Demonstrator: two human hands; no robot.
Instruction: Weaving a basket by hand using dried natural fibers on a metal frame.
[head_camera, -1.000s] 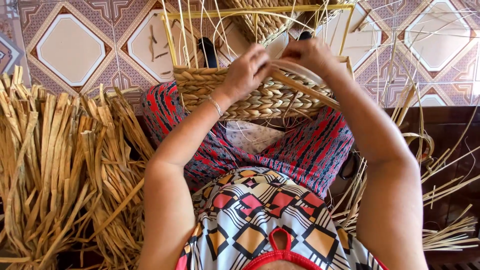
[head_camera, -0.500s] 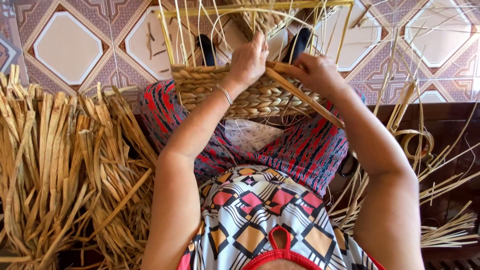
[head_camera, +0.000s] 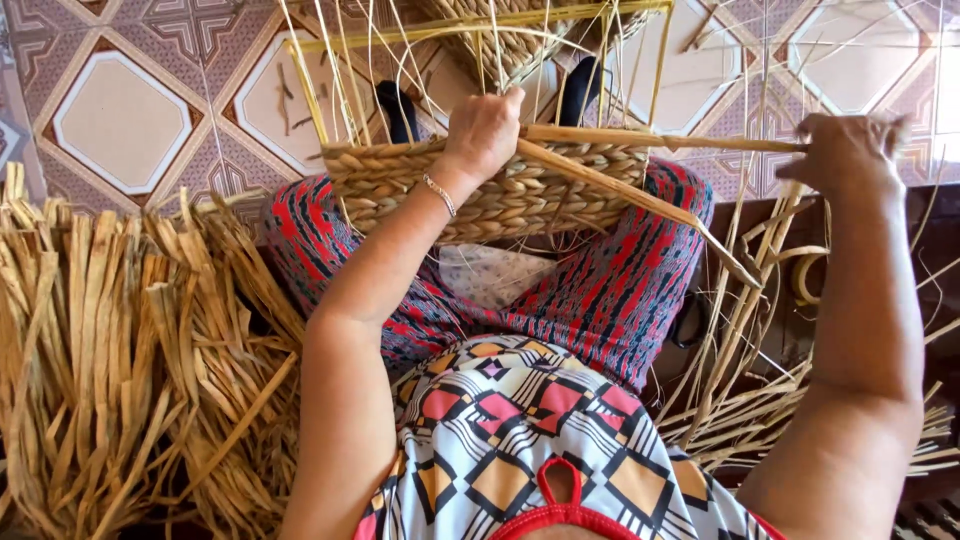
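Note:
A half-woven straw basket (head_camera: 520, 190) rests on my knees, its thin upright stakes rising around a straw frame. My left hand (head_camera: 485, 130) presses on the basket's top edge and pinches a flat straw strand (head_camera: 640, 140) where it enters the weave. My right hand (head_camera: 850, 150) is out to the right, gripping the far end of that strand and holding it taut and level. A second strand (head_camera: 650, 205) slants down from the left hand toward the right.
A big pile of dried flat straw (head_camera: 130, 360) lies at my left. More loose straw strands (head_camera: 760, 400) spill at my right beside a dark bench edge. Patterned floor tiles (head_camera: 120, 120) lie beyond, and two black sandals (head_camera: 400, 105) show under the basket.
My right hand has swung from the basket's rim far out to the right, drawing the strand straight. My left hand stayed on the rim.

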